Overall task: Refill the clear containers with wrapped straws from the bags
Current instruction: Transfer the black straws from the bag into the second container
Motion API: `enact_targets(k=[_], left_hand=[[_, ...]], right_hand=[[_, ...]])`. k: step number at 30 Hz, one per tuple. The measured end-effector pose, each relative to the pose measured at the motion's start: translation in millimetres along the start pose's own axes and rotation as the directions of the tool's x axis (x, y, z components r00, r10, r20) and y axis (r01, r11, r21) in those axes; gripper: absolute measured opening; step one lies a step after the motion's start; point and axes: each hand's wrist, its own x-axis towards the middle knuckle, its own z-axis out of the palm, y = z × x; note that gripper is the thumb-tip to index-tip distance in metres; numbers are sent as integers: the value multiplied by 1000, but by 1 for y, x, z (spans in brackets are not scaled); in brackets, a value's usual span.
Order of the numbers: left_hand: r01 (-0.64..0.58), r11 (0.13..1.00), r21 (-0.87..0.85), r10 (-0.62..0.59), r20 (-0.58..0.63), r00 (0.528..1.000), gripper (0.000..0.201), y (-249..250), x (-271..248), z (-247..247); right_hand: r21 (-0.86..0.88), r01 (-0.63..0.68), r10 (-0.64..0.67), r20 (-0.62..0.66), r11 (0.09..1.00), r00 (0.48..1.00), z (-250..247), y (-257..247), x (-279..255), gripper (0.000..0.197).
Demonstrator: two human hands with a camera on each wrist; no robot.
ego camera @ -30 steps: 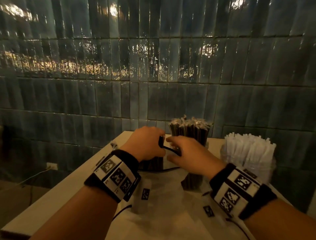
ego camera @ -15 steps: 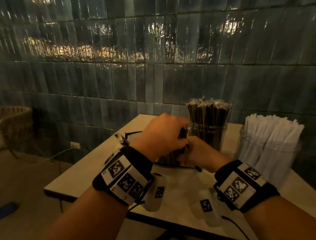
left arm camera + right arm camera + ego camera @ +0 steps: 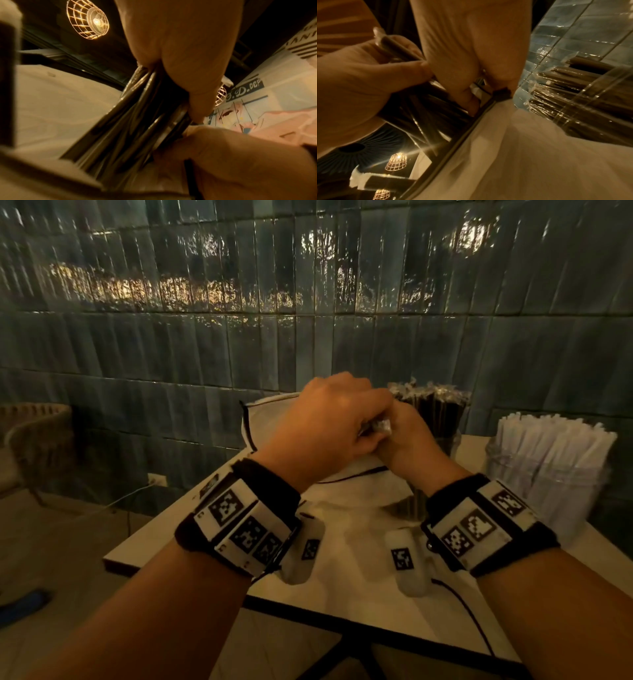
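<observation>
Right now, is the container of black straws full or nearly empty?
Full: black straws pack the container and stand above its rim.

hands: 2, left hand [image 3: 329,422], right hand [image 3: 407,436] | clear containers: 2, one of black straws [image 3: 442,419], one of white straws [image 3: 544,474] | bags: 1, white bag [image 3: 342,508] | wristbands: 2 | straws uncountable

left hand [image 3: 329,422] and right hand [image 3: 407,440] raised together, fingers curled
</observation>
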Motion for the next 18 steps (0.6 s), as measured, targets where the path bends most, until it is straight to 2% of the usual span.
enact_targets(k=[3,6,8,10,15,18], left_hand=[[-1,1000,15,0,63,998,7,-3,-12,21],[60,998,32,-65,179,982,9,-9,-33,46],[99,992,73,-114,255,960,22,-13,-47,58],[117,988,105,-145,314,938,27,-15,-53,64],[146,976,159,-199,400,895,15,-11,-61,71],[168,971,169,-230,488,842,11,-8,-67,72]], right_hand=[[-143,8,1,60,990,998,7,10,-5,31],[-267,-95,150,195,959,969,13,29,-18,26],[-270,-242,304,221,932,927,15,36,-28,34],[-263,-311,373,231,913,899,15,37,-36,42],[-267,-328,399,285,906,871,7,31,-44,58],[-354,-324,441,329,877,835,5,31,-50,59]])
